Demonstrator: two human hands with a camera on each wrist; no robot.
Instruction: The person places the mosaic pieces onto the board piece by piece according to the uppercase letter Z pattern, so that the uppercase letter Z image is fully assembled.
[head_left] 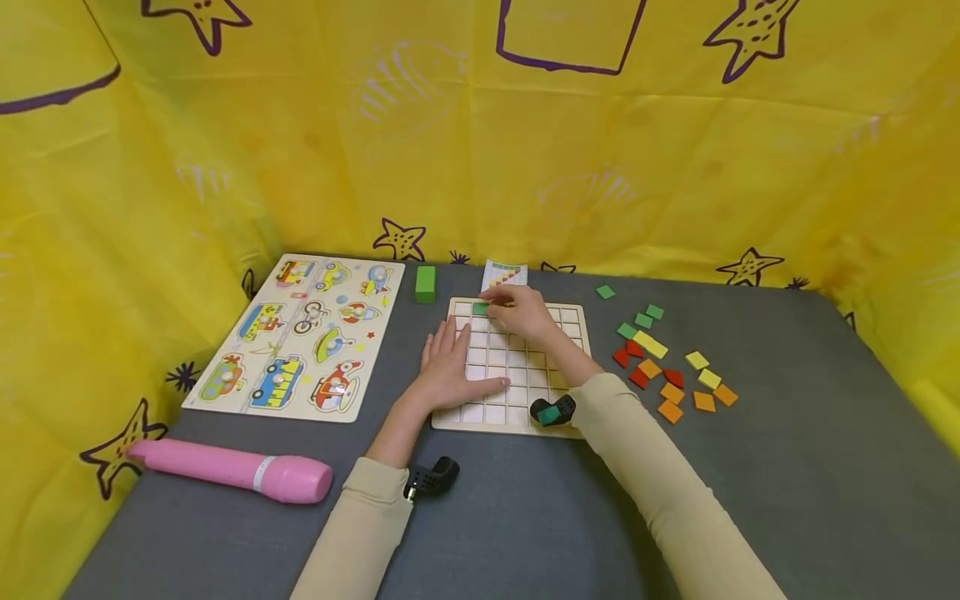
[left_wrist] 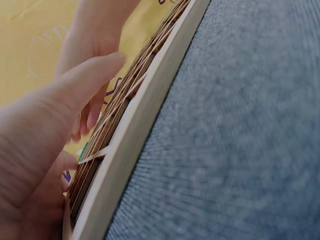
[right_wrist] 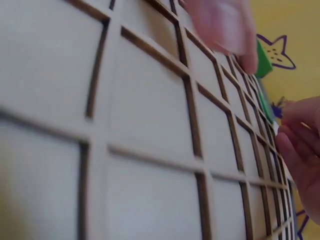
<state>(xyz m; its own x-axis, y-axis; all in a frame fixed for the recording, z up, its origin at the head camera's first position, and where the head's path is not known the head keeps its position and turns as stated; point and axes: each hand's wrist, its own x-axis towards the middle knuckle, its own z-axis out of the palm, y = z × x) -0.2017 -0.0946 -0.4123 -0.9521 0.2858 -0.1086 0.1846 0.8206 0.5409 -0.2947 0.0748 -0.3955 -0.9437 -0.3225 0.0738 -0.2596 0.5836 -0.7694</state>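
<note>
A square wooden grid board (head_left: 495, 421) with white cells lies on the dark table. My left hand (head_left: 448, 367) rests on its left side, fingers spread and thumb stretched over the cells. In its upper row sits a green square tile (head_left: 480, 309). Just to the right of that tile, my right hand (head_left: 521, 315) bends its fingers close over the board's far edge. In the right wrist view the right hand's (right_wrist: 302, 145) fingertips come together beside the green tile (right_wrist: 265, 107); I cannot tell whether they pinch another tile.
Loose green, yellow, red and orange tiles (head_left: 671, 392) lie right of the board. Behind it is a small pattern card (head_left: 504, 273); a green block (head_left: 425, 284) stands near its far left corner. A vehicle puzzle board (head_left: 300, 342) and a pink microphone-shaped object (head_left: 232, 469) lie at left.
</note>
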